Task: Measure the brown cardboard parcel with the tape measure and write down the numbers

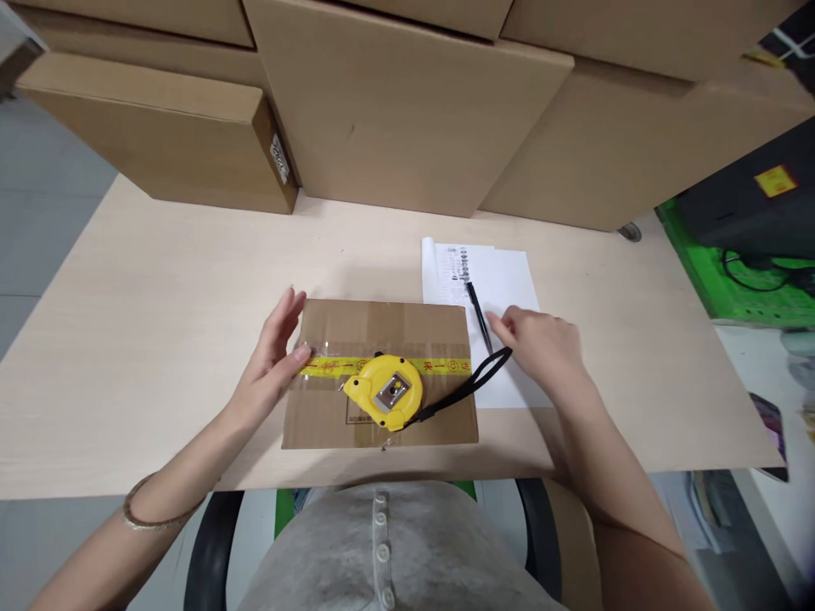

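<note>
A small cardboard box point(420, 327) with yellow printed tape lies flat before me near the table's front edge. On its top rests a yellow tape measure point(385, 390) with a black wrist strap point(468, 389) trailing right. My left hand point(271, 356) is at the box's left edge, fingers stretched out and apart, thumb touching its top. My right hand point(541, 344) is closed, fingers curled under, right at the strap's looped end; whether it grips the strap is hidden. Beside it, a black pen point(479, 314) lies on white paper sheets point(513, 276) with some print.
Large cardboard boxes point(407, 110) stand along the table's back, with a flatter box point(184, 144) at the back left. On the right are a green crate point(719, 288) holding dark items and a phone-like device point(772, 433) at the table's edge.
</note>
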Demonstrator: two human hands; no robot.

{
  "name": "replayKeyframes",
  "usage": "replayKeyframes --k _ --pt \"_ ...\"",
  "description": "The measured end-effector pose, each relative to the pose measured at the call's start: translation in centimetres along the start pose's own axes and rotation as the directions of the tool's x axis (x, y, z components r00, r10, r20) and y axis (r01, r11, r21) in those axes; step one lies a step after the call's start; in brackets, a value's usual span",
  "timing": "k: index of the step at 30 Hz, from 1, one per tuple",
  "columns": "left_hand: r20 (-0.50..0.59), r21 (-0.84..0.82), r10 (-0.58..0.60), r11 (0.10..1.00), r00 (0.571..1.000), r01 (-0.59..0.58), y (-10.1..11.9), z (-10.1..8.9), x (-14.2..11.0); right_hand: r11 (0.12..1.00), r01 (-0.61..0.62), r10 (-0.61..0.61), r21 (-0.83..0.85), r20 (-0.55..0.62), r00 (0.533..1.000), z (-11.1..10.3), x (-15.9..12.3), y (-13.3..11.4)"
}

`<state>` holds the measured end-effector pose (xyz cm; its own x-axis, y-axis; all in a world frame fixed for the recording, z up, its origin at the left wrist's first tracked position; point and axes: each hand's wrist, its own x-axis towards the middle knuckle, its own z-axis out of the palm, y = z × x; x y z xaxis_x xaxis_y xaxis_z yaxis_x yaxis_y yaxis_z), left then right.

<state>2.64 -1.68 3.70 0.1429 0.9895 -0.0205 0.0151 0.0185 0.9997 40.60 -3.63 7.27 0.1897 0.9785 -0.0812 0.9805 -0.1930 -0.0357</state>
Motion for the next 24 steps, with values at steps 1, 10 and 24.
replayKeyframes --k 1,10,24 --pt "0.037 0.009 0.062 0.998 0.997 -0.063 -0.1 -0.5 0.1 0.998 0.043 -0.037 0.047 -0.128 0.991 -1.0 -0.7 -0.6" --pt "0.316 -0.054 0.079 0.996 0.945 -0.065 -1.4 -1.9 1.7 0.754 0.649 -0.581 0.102 -0.356 0.732 -4.6 -6.4 -9.9" --pt "0.330 -0.125 0.033 0.992 0.943 0.009 -1.1 -1.9 1.9 0.554 0.593 -0.594 0.584 -0.221 0.773 -3.4 -4.3 -16.0"
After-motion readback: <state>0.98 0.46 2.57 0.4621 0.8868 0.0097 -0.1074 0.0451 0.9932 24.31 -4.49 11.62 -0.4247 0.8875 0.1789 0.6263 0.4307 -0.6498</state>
